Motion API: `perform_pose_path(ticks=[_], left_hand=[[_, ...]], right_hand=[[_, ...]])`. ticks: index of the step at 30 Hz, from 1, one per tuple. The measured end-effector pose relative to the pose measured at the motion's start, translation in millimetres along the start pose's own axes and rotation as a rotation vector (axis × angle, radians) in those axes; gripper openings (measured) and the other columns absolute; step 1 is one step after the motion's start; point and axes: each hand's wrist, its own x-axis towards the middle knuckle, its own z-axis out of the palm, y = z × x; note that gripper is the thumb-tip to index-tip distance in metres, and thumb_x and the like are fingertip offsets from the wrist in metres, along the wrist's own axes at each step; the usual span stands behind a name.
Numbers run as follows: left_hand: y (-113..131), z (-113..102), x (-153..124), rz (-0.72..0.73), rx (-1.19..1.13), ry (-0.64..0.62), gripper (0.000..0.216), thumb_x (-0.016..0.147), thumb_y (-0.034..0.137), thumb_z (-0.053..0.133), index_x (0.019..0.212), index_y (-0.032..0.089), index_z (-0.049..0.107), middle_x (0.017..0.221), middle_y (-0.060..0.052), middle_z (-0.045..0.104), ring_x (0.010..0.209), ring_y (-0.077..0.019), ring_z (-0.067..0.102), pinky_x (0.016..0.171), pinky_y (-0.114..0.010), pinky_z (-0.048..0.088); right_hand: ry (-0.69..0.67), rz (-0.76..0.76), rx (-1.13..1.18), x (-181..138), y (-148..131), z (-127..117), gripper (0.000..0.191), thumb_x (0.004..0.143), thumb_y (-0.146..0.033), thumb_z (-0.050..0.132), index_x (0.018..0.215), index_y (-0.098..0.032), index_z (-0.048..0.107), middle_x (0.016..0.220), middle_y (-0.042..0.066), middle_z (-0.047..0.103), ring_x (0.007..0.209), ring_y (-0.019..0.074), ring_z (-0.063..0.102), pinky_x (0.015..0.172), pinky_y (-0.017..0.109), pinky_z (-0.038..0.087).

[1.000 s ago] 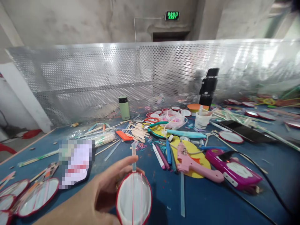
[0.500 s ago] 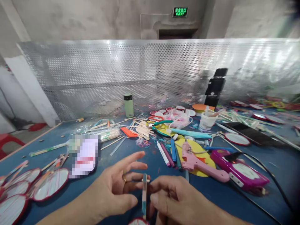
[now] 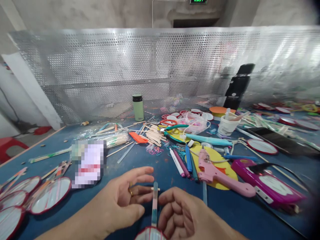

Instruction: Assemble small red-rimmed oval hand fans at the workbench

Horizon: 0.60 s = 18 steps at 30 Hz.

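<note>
A round fan (image 3: 150, 234) with a red rim is cut off by the lower edge. Its flat stick handle (image 3: 155, 203), banded pale, pink and blue, points away from me between my hands. My left hand (image 3: 128, 200) is open on the left of the handle, fingers spread and fingertips close to it; a ring is on one finger. A small pale stick end (image 3: 157, 189) shows beside the handle near those fingertips. My right hand (image 3: 181, 213) is loosely curled close against the handle's right side, with nothing visible in its fingers. Contact there is hard to tell.
Red-rimmed fans (image 3: 51, 196) lie at left beside a blurred-out packet (image 3: 90, 163). Markers (image 3: 177, 163), a pink glue gun (image 3: 220, 175) and a purple corded device (image 3: 267, 186) lie at right. Loose wooden sticks (image 3: 153, 135), pliers (image 3: 175, 131) and a green bottle (image 3: 138, 108) are farther back, before a perforated metal screen (image 3: 150, 66).
My right hand's thumb and index were close together at the handle; now that hand has loosened and turned, showing its curled fingers. More of the fan shows. The view has tipped down slightly.
</note>
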Motion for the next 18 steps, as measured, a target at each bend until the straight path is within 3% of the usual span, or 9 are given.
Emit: perform_pose_path(ticks=[5, 11, 14, 16, 18], left_hand=[[10, 1, 1, 0.038, -0.063, 0.061, 0.061, 0.068, 0.013, 0.071, 0.126, 0.019, 0.054, 0.125, -0.013, 0.057, 0.12, -0.0301, 0.054, 0.108, -0.047, 0.036], [33, 13, 1, 0.005, -0.032, 0.224, 0.046, 0.069, 0.009, 0.067, 0.114, 0.014, 0.059, 0.112, -0.012, 0.064, 0.113, -0.0239, 0.058, 0.103, -0.036, 0.042], [33, 13, 1, -0.029, 0.094, 0.287, 0.032, 0.078, 0.022, 0.065, 0.109, 0.013, 0.061, 0.1, -0.009, 0.067, 0.085, -0.0161, 0.065, 0.075, -0.025, 0.052], [29, 12, 0, -0.109, 0.235, 0.266, 0.032, 0.085, 0.039, 0.061, 0.104, 0.013, 0.061, 0.076, -0.004, 0.066, 0.059, -0.0107, 0.059, 0.051, -0.02, 0.046], [25, 12, -2, -0.218, 0.354, 0.186, 0.042, 0.086, 0.054, 0.055, 0.098, 0.014, 0.061, 0.054, 0.002, 0.056, 0.043, -0.0083, 0.049, 0.039, -0.017, 0.036]], right_hand=[[0.058, -0.091, -0.087, -1, -13, -2, 0.058, 0.056, -0.02, 0.079, 0.104, -0.018, 0.046, 0.084, 0.0, 0.061, 0.071, 0.008, 0.059, 0.059, 0.017, 0.043], [0.085, -0.18, -0.202, 2, -30, -13, 0.057, 0.063, -0.022, 0.079, 0.109, -0.019, 0.045, 0.088, 0.002, 0.06, 0.071, 0.0101, 0.058, 0.058, 0.02, 0.046], [0.134, -0.242, -0.201, 9, -40, -17, 0.057, 0.065, -0.028, 0.08, 0.109, -0.018, 0.045, 0.087, 0.002, 0.059, 0.072, 0.0107, 0.058, 0.061, 0.022, 0.047], [0.15, -0.274, -0.227, 12, -46, -19, 0.057, 0.065, -0.029, 0.081, 0.109, -0.018, 0.046, 0.087, 0.002, 0.06, 0.073, 0.0109, 0.058, 0.063, 0.022, 0.048], [0.152, -0.293, -0.249, 14, -49, -20, 0.057, 0.066, -0.03, 0.081, 0.109, -0.017, 0.046, 0.087, 0.002, 0.06, 0.073, 0.0111, 0.059, 0.064, 0.023, 0.048]])
